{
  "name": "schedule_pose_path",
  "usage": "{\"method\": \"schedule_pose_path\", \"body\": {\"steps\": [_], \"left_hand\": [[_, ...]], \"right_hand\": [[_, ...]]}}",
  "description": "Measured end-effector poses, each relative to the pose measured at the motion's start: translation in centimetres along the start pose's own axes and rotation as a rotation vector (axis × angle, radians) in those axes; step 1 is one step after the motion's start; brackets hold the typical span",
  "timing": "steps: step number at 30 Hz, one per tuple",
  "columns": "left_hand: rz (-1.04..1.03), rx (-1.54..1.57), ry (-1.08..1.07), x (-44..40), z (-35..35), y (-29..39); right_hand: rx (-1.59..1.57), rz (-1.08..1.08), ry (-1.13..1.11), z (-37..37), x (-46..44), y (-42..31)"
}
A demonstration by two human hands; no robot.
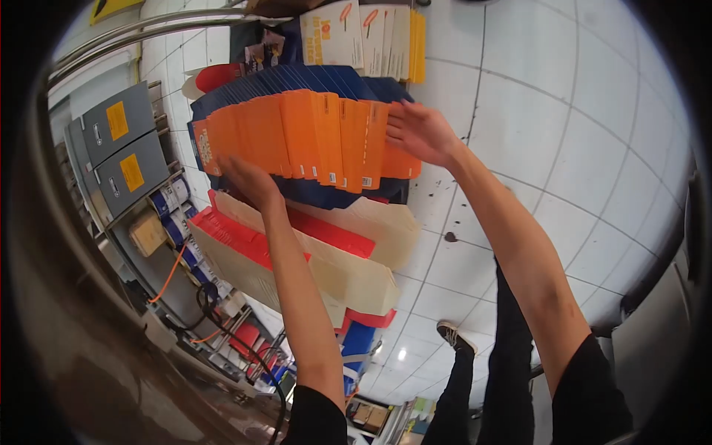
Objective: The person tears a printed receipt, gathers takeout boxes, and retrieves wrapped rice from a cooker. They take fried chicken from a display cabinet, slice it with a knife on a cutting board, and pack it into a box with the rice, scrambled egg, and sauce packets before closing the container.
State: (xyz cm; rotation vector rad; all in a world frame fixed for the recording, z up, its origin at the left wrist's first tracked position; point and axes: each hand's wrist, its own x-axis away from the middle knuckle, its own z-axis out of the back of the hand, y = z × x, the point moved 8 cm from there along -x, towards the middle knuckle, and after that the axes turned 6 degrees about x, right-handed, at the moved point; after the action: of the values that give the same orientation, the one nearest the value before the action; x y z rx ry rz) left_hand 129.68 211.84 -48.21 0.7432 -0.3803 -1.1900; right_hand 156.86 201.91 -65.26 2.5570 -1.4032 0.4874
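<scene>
At the far left stands a grey metal cabinet [122, 152] with two drawers, each bearing a yellow label. Right of it, the person's left hand [254, 182] is stretched out, unclenched, over the lower left end of a long fanned row of flat orange printed cards [300, 141]. It appears to hold nothing; whether its fingertips press on the cards cannot be told.

The row lies just ahead of the person, between the two hands, its long axis running from left to right. Its cards overlap one another, with small white labels along the lower edges toward the right. Behind it, a fan of dark blue sheets [297, 78] shows along the upper edge. Nearer the person, below the row, lie long flat pieces of red and cream board [354, 276], which the left arm crosses. Beyond the blue fan is a group of white printed sheets [330, 37].

At the row's right end, the right hand [426, 133] is flat, its fingers straight and pointing left, seemingly touching the last cards without gripping them. Each hand is nearest its own end of the row. White floor tiles [534, 141] spread out farther right.
</scene>
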Motion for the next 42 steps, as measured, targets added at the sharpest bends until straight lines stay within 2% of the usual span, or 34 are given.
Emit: {"method": "schedule_pose_path", "body": {"steps": [1, 3, 4, 7, 10, 15, 19, 23, 25, 28, 33, 36, 39, 42], "left_hand": [[-0.065, -0.128, -0.004, -0.9, -0.7, -1.5], [-0.064, -0.406, -0.116, -0.7, -3.8, -3.3], [-0.066, -0.536, -0.163, -0.3, -5.4, -3.6], [0.031, -0.641, -0.157, 1.9, -6.5, -1.9], [-0.189, -0.600, -0.254, 0.4, -6.8, -5.3], [-0.058, -0.553, -0.288, 7.8, -7.4, 2.7], [-0.172, -0.661, -0.258, 14.8, -8.3, 7.9], [-0.288, -0.569, -0.207, 14.2, -5.9, 11.6], [-0.225, -0.310, -0.164, 10.2, -3.8, 9.7], [-0.093, -0.303, -0.193, 8.5, -2.1, 8.7], [-0.079, -0.420, -0.155, 17.8, -2.2, 15.8], [-0.086, -0.370, -0.129, 14.6, -1.5, 13.7], [0.054, -0.313, -0.159, 12.4, -1.0, 12.3], [-0.070, -0.490, -0.191, 18.4, -1.7, 15.2]], "right_hand": [[-0.052, -0.068, 0.004, -0.4, -1.9, 1.8], [-0.140, -0.190, 0.009, -1.2, -5.0, 4.7], [-0.142, -0.156, 0.106, -0.7, -6.0, 6.1], [-0.142, -0.076, 0.258, -1.9, -7.3, 10.2], [-0.121, -0.024, 0.305, -4.0, -7.9, 11.9], [-0.048, 0.004, 0.276, -5.6, -4.2, 10.3], [-0.018, 0.011, 0.240, -6.2, 0.5, 8.8], [-0.018, 0.023, 0.253, -7.8, 1.0, 9.8], [-0.011, 0.028, 0.283, -8.7, -0.9, 11.0], [0.028, 0.027, 0.301, -9.6, 0.1, 11.1], [0.059, 0.035, 0.268, -9.5, 6.9, 8.1], [0.074, 0.058, 0.297, -10.5, 4.5, 8.6], [0.105, 0.061, 0.325, -11.1, 3.1, 9.4], [0.120, 0.041, 0.315, -9.9, 8.7, 8.5]]}}
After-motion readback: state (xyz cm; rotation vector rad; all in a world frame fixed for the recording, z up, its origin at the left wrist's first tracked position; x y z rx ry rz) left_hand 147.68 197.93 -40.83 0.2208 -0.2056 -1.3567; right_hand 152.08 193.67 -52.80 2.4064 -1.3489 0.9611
